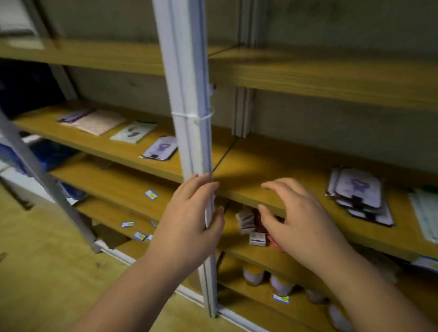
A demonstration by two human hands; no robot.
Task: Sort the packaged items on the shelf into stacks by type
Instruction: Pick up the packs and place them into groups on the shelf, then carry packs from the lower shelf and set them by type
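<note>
On the wooden shelf (250,164) a stack of purple-printed packages (360,195) lies at the right, with pale greenish packages (430,215) beside it at the frame edge. Left of the post lie one purple package (160,148), a white package (133,132) and a pinkish flat package (97,121). My left hand (187,221) rests against the white upright post (192,132), fingers spread, holding nothing. My right hand (296,217) hovers over the shelf's front edge, fingers spread and empty. The frame is motion-blurred.
A lower shelf holds small white and red boxes (252,226), partly behind my right hand. Jars (254,274) stand on the shelf below that. Small blue-yellow cards (151,194) lie scattered on the lower left shelves. A slanted grey bar (39,169) crosses at the left.
</note>
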